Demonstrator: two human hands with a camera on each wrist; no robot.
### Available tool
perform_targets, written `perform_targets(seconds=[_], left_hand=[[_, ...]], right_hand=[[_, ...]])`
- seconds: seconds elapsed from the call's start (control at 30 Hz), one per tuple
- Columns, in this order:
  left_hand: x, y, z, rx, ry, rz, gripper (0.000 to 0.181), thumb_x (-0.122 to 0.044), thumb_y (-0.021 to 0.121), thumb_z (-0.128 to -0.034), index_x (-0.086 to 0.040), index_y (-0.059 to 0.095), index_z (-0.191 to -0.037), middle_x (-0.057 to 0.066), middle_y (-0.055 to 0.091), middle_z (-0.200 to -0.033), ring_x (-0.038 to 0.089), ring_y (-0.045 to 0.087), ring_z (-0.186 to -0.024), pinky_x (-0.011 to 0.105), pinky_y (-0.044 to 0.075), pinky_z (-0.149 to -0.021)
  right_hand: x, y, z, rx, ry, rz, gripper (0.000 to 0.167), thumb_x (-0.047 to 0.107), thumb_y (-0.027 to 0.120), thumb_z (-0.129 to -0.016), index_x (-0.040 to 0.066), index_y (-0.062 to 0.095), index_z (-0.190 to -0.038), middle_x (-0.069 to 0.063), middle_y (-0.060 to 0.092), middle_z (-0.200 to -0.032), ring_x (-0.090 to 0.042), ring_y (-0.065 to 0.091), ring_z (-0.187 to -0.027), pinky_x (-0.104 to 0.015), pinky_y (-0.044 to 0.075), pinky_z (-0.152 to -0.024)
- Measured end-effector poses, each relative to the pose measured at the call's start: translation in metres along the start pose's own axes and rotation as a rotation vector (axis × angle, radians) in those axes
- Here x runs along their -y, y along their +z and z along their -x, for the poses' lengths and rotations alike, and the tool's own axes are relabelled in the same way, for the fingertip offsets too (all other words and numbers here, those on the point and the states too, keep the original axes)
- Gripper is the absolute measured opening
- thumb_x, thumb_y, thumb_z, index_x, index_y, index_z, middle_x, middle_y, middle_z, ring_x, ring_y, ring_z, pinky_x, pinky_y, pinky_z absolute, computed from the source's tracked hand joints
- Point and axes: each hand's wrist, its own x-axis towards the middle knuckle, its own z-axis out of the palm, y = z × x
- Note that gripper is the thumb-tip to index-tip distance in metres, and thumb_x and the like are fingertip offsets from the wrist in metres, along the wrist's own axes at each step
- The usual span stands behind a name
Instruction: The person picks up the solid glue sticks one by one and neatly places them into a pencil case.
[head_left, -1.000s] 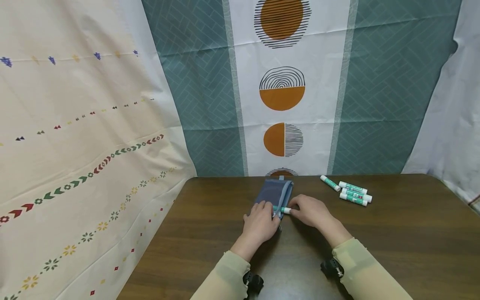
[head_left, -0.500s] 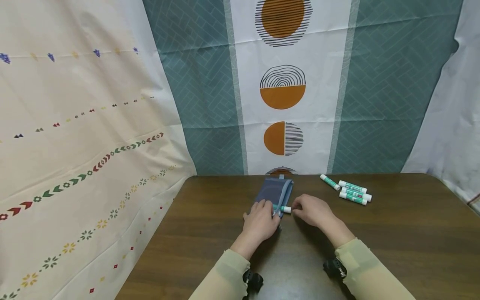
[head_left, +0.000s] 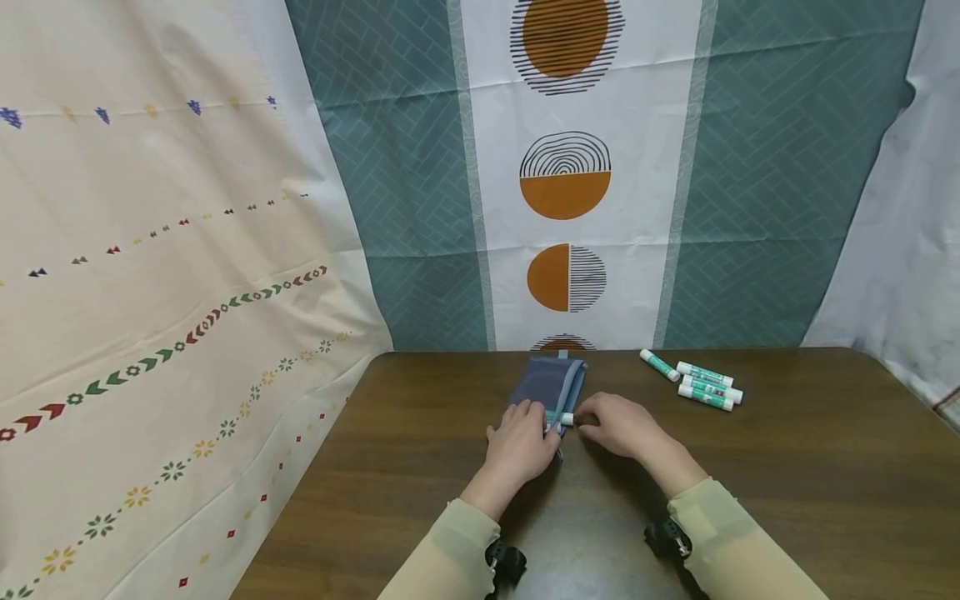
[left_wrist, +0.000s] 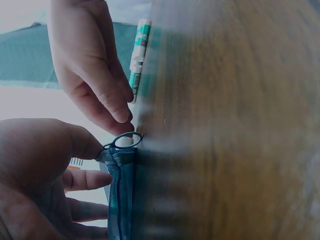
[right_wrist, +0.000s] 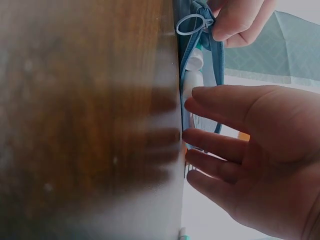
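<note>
A dark blue zippered pouch (head_left: 547,383) lies near the table's back edge. My left hand (head_left: 521,446) pinches its near end, beside a ring-shaped zipper pull (left_wrist: 128,140). From the pouch's unzipped right side pokes the white end of a green-and-white stick (head_left: 567,419). The fingertips of my right hand (head_left: 622,425) are against or just beside that end. In the right wrist view, my right hand (right_wrist: 260,155) has its fingers loosely extended at the opening, where two white ends (right_wrist: 195,60) show between the zipper edges. How far the sticks reach inside is hidden.
Several more green-and-white sticks (head_left: 707,387) lie at the back right of the brown wooden table (head_left: 810,467), one apart from a close group. Patterned cloths (head_left: 412,208) hang behind the table and along its left side.
The stick has slid left, with less of it outside the pouch. My right hand, slightly clear of it half a second ago, has moved left to its end. My left hand has stayed put.
</note>
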Motion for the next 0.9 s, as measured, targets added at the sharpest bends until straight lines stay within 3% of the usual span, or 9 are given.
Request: perform_targets(seconds=[0.27,0.9], left_hand=[[0.0007,0.0005,0.0001,0.008,0.0,0.014,0.019,-0.032,0.068,-0.1078,-0.016,0.062,-0.1,0.014,0.064,-0.146,0.04,0.054,-0.145,0.083,0.041,-0.106],[0.0007,0.0004,0.0,0.017,0.009,0.04,0.019,-0.028,0.069,-0.1075,-0.017,0.059,-0.096,0.007,0.068,-0.124,0.038,0.047,-0.155,0.087,0.038,-0.106]], right_hand=[[0.0008,0.0024,0.0003,0.054,-0.032,0.012,0.028,0.016,0.079,-0.102,0.011,0.08,-0.13,-0.016,0.072,-0.136,-0.042,0.066,-0.13,-0.063,0.053,-0.106],[0.0084,0.0049,0.0023,0.094,-0.086,0.008,0.033,0.015,0.076,-0.104,0.008,0.076,-0.136,-0.025,0.061,-0.151,-0.048,0.055,-0.143,-0.066,0.046,-0.114]])
